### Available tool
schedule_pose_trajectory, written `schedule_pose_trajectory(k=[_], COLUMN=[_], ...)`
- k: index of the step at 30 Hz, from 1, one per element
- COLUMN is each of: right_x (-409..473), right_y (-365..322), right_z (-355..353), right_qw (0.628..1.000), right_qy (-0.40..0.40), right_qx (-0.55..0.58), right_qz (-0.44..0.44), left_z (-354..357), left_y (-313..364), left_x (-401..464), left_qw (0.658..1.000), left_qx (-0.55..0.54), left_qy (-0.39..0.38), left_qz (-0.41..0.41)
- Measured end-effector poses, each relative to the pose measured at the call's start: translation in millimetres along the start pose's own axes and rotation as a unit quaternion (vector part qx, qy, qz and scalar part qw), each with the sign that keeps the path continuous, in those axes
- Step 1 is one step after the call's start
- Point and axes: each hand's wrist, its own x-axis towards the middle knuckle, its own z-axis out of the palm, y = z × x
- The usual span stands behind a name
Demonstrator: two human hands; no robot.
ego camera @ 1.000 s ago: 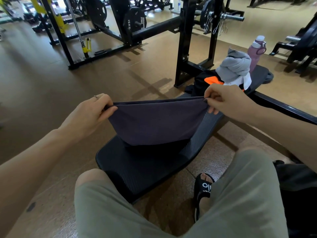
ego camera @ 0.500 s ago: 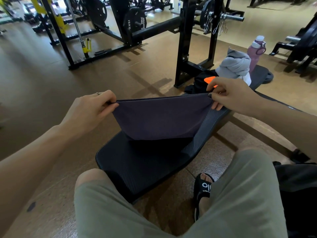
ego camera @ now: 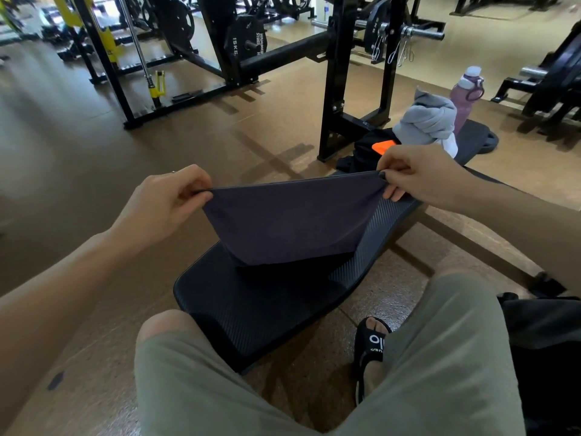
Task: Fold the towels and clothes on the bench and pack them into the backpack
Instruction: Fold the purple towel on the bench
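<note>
Towel (ego camera: pixel 289 221) crosswise between both hands

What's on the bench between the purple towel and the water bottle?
In the head view, past the purple towel: a black garment with an orange patch, then a grey bundle over something white, before the water bottle.

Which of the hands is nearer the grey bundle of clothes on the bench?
Right. The right hand pinches the purple towel just in front of the grey bundle; the left hand pinches the towel's opposite corner, farther away.
</note>
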Motion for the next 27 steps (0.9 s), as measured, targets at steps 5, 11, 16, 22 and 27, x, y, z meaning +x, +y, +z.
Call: schedule_pose_trajectory(k=[5, 11, 16, 22, 27], right_x=[1.4, 4.2, 6.2, 30.3, 97.2], right_y=[-0.4, 1.5, 0.5, 12.6, 20.4], right_z=[1.2, 3.6, 5.4, 10.7, 23.7], right_qw=[1.000, 0.999, 1.000, 0.998, 0.998], right_qy=[-0.001, -0.003, -0.003, -0.034, 0.016], right_qx=[-0.020, -0.039, -0.013, -0.023, -0.056], right_qz=[-0.006, -0.011, 0.012, 0.042, 0.039], left_z=[1.2, 2.5, 4.0, 17.5, 26.8], left_y=[-2.1, -1.4, 0.6, -8.7, -26.1], left_x=[1.8, 0.7, 0.0, 7.0, 48.7], left_qw=[1.000, 0.996, 0.996, 0.996, 0.993], left_qx=[0.021, 0.084, 0.091, 0.093, 0.120], left_qy=[0.004, 0.011, 0.011, 0.011, 0.011], left_qz=[0.002, -0.003, 0.001, 0.004, -0.014])
